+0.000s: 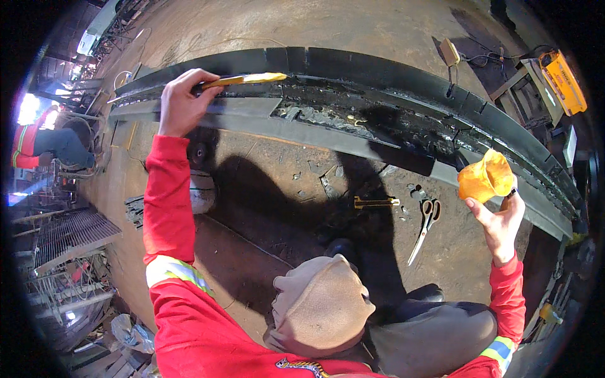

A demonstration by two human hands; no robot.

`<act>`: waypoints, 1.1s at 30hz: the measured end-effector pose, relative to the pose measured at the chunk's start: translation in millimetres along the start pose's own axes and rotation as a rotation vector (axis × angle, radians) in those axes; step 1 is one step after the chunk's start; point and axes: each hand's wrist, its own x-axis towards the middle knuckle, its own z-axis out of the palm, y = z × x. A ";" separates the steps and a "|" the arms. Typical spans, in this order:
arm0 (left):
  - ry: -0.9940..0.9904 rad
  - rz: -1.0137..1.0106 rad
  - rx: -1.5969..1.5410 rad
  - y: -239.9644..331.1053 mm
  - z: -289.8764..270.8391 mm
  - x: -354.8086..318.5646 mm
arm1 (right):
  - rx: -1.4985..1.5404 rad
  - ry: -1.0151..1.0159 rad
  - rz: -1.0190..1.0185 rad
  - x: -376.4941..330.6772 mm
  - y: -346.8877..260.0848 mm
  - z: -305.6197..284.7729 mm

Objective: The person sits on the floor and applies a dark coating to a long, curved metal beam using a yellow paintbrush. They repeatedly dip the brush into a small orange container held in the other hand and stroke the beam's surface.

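Note:
My left hand [183,101] pinches one end of a slim yellow stick [247,79], which points right over the long black curved strip [246,61]. Whether the stick ends in bristles or a flat blade is unclear. On the right, my right hand [502,220] grips an orange-yellow plastic cup [480,179] with an uneven rim, tilted beside the strip's grey near edge [252,109]; what is inside does not show. A wet-looking black layer [328,120] covers part of the groove along the strip, and slots cut its upright far wall.
Scissors [428,217] and a yellow utility knife [376,202] lie on the brown floor among black scraps. An orange machine [562,82] stands far right by a wooden frame. Another person [53,145] sits at far left, near a metal grate [72,236]. My knees are bent below.

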 end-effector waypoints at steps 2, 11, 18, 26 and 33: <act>0.018 -0.040 -0.083 -1.7 -5.2 -6.9 | -0.007 -0.009 0.001 0.3 0.7 1.0; -0.087 0.125 -0.026 41.4 32.2 28.1 | -0.008 -0.013 -0.030 0.5 -3.6 1.1; -0.159 0.037 -0.104 37.2 -7.0 24.8 | 0.035 0.021 0.010 -0.3 -2.9 -2.1; -0.186 0.006 0.020 35.6 25.1 23.0 | 0.030 0.010 -0.041 2.5 -6.0 4.3; -0.154 -0.039 -0.169 19.0 18.9 14.6 | 0.072 0.029 -0.017 1.9 -2.0 0.4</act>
